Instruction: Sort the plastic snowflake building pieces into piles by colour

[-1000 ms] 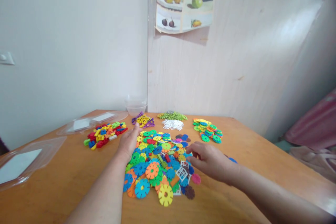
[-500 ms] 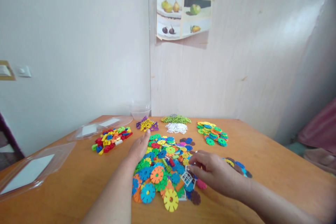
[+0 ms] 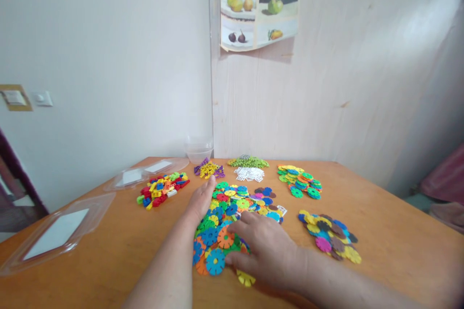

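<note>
A large mixed pile of slotted plastic discs point(image 3: 216, 261) lies in the middle of the wooden table point(image 3: 145, 246). My left hand point(image 3: 201, 199) rests upright along the pile's left side, fingers extended, holding nothing visible. Over the right part of the pile is my right hand point(image 3: 264, 246), palm down with thumb and fingers apart; what lies under its palm is hidden. Right of it sits a smaller heap of yellow, brown, blue and pink discs point(image 3: 324, 244).
Coloured bricks point(image 3: 159, 189) lie at left, purple and yellow pieces point(image 3: 210, 170), green pieces point(image 3: 250, 162) and white pieces point(image 3: 249, 174) at the back, more discs point(image 3: 300, 182) at back right. Clear lids point(image 3: 105, 207) line the left edge, with a clear bowl point(image 3: 199, 150) by the wall.
My right hand has moved left and nearer over the big pile, and its fingers have spread. The smaller disc heap at right is now uncovered. The view has shifted slightly.
</note>
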Available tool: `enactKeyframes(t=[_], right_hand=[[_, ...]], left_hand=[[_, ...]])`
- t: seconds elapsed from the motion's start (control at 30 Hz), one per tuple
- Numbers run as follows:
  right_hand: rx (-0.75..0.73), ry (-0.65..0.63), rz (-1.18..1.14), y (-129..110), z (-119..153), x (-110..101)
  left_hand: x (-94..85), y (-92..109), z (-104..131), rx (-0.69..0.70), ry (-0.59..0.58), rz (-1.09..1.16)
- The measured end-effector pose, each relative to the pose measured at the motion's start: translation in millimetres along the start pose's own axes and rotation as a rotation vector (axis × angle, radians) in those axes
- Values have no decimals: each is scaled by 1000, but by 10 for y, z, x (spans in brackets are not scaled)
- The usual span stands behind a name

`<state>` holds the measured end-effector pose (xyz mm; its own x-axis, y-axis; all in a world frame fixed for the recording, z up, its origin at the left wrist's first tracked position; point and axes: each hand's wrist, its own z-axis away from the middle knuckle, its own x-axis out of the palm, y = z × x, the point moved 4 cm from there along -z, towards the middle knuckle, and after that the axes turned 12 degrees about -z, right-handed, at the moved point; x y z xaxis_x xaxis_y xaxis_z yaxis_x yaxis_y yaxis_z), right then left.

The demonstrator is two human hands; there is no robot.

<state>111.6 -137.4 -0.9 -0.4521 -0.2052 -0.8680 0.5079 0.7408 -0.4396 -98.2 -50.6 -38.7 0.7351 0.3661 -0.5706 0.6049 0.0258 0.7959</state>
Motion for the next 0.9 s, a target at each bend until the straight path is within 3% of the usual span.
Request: enactKeyframes(t=[0.13, 0.3, 0.6, 0.8, 0.9], right_hand=[[49, 7, 84, 26, -121, 163], [78, 30, 59, 98, -188, 193], [151, 110, -103, 239, -183, 17], [275, 219, -222, 516, -122, -159], [267, 282, -293, 642, -113, -227]], left_hand=[[21, -59, -27, 36, -26, 9], [51, -108, -80, 45, -72, 20], [112, -165, -151, 29, -76, 52], [134, -102, -107, 31, -80, 91], [131, -68, -77, 19, -88, 124]])
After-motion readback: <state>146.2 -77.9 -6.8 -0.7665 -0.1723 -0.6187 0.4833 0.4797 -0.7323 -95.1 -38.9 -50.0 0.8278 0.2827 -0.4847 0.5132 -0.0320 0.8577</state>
